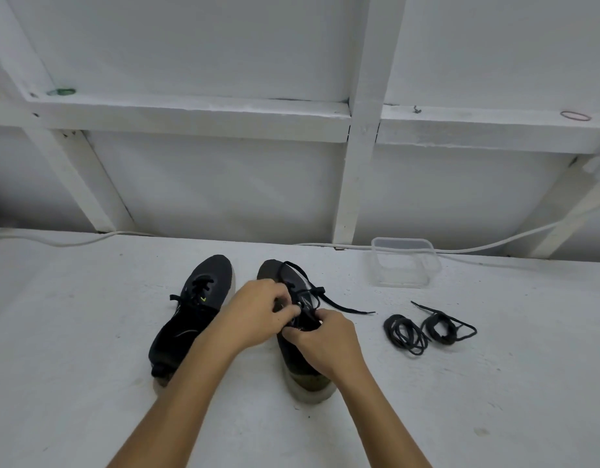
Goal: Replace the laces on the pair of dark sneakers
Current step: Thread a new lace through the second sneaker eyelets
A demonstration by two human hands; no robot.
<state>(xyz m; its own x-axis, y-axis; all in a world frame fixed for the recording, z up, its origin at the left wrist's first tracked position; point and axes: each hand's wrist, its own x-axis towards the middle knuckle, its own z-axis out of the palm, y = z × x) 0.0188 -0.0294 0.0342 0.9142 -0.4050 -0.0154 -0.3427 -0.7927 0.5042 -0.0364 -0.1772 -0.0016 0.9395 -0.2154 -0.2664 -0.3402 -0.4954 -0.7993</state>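
Note:
Two dark sneakers stand side by side on the white surface, toes pointing away from me. The left sneaker (194,309) is laced, with a small yellow mark on its tongue. Over the right sneaker (300,336) both hands work at the eyelets. My left hand (254,310) pinches its black lace (339,307) at the tongue. My right hand (325,342) pinches the same lace just beside it. One loose lace end trails to the right across the surface. Two coiled black laces (427,329) lie to the right of the shoes.
A clear plastic container (405,261) sits at the back right near the wall. A white cable (494,246) runs along the back edge of the surface. A white framed wall with a ledge rises behind, with rubber bands (575,115) on the ledge.

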